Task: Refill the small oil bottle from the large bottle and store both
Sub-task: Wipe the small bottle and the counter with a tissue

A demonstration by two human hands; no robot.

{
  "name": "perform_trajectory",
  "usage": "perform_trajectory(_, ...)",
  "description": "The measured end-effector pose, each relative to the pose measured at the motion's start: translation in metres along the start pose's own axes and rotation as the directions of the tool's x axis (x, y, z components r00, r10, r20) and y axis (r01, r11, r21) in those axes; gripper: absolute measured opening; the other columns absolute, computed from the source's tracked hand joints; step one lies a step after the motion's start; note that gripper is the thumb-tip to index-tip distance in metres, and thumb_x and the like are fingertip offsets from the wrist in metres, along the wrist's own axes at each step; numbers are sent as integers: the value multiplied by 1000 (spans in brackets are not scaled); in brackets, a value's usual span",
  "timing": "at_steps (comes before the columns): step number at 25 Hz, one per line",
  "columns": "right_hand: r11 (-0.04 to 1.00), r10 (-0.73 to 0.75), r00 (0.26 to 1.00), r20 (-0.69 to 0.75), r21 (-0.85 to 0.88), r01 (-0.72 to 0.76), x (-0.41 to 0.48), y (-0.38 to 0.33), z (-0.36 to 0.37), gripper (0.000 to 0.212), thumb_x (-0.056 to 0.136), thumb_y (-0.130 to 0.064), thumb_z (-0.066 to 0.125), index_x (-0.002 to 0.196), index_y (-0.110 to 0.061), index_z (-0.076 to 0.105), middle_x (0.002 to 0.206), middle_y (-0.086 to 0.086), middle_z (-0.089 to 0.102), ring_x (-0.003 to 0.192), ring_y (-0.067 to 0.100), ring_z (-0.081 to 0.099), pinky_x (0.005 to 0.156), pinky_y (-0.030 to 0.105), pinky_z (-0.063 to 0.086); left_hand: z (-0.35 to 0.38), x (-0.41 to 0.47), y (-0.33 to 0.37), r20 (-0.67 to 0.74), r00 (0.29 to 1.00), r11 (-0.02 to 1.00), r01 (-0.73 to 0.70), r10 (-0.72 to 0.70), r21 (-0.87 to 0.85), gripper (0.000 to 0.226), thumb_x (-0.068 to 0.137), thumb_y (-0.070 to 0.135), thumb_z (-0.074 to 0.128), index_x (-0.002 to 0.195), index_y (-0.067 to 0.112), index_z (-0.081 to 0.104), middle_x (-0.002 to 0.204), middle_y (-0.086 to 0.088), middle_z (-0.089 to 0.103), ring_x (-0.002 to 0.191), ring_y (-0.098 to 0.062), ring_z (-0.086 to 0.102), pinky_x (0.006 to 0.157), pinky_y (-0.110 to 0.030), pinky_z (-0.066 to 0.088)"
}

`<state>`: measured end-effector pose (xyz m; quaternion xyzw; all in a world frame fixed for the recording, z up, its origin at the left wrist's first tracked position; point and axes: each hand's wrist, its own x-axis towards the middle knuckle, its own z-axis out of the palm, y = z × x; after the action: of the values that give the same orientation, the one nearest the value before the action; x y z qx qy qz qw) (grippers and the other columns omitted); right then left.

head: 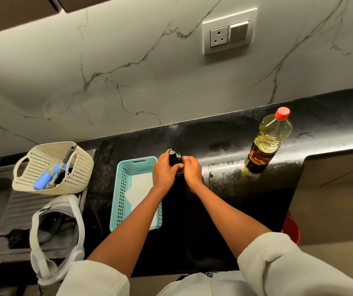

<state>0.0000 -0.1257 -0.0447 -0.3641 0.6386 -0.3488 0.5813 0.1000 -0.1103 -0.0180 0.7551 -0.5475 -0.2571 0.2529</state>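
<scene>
The small oil bottle (176,161) is held upright on the black counter (224,189), just right of the teal basket (120,193). It is clasped from both sides: the left hand (164,170) is curled shut around its dark top, the right hand (192,170) closed around its lower body. Its long axis stands vertical between the fingers. Farther off to the right, well apart, the large bottle (267,142) stands capped in red, nearer the right hand.

Both arms are reaching forward; the left hand (164,170) and right hand (192,170) are clasping the small oil bottle (175,158) from either side.
</scene>
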Motion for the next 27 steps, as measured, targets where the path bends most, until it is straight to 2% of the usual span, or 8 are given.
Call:
perform_trajectory(5, 988, -138, 983, -119, 59, 146, -12, -6, 8, 35, 113, -19, 47, 137, -4, 67, 141, 12, 64, 132, 25, 61, 115, 40, 48, -1, 1, 0, 7, 1000, 1000, -19, 18, 23, 46, 94, 18, 80, 137, 13, 65, 130, -7, 72, 120, -26, 68, 105, -42, 56)
perform_trajectory(7, 977, -194, 978, -72, 77, 199, -16, -14, 16, 37, 113, -21, 46, 141, -5, 65, 145, 10, 64, 136, 22, 59, 119, 39, 45, 0, -3, 0, -13, 999, 999, -32, 33, 27, 34, 99, 19, 71, 133, 15, 66, 127, -6, 72, 116, -26, 68, 99, -44, 57)
perform_trajectory(9, 982, -158, 987, 18, 108, 156, -15, -19, 20, 38, 114, -25, 44, 140, -8, 66, 144, 10, 65, 136, 23, 59, 120, 42, 44, 2, -9, 3, -35, 999, 999, -33, 35, 36, 31, 104, 22, 63, 136, 18, 65, 129, -5, 70, 115, -26, 68, 97, -44, 57)
perform_trajectory(14, 977, 67, 978, 196, 185, -104, -10, -9, 4, 50, 113, -52, 35, 136, -21, 66, 143, 10, 66, 131, 22, 62, 120, 44, 44, 8, -14, -3, 15, 1000, 995, -2, 0, 99, 54, 99, 19, 73, 149, 13, 53, 143, -5, 60, 129, -24, 62, 105, -38, 54)
perform_trajectory(17, 971, 35, 983, 181, 227, -76, -17, 3, 3, 57, 113, -54, 30, 141, -15, 62, 142, 9, 66, 132, 22, 62, 120, 45, 44, 9, -13, -2, -23, 1000, 994, 19, -17, 103, 45, 96, 25, 76, 137, 18, 58, 132, -3, 66, 120, -25, 67, 98, -40, 56)
perform_trajectory(21, 963, 2, 984, 176, 264, -49, -28, 14, 6, 62, 112, -58, 29, 159, -21, 46, 159, 3, 52, 147, 15, 48, 128, 42, 35, 13, -18, 4, -83, 989, 991, 125, -120, 51, 48, 93, 40, 79, 127, 19, 52, 125, -1, 64, 113, -25, 67, 92, -42, 56)
perform_trajectory(24, 971, 8, 976, 216, 230, -59, -20, 5, 0, 65, 110, -61, 30, 154, -20, 53, 155, 5, 56, 145, 19, 52, 126, 45, 37, 16, -23, 4, -50, 984, 984, 172, -170, 42, 67, 90, 48, 79, 140, 17, 47, 138, -4, 58, 124, -28, 64, 100, -44, 56)
perform_trajectory(27, 986, 3, 966, 259, 158, -45, -12, 0, -5, 64, 111, -60, 29, 157, -22, 50, 158, 4, 54, 146, 18, 50, 127, 43, 36, 12, -20, -1, 51, 983, 981, 168, -174, 97, 83, 92, 33, 78, 159, 15, 34, 157, -11, 45, 141, -33, 54, 113, -48, 49)
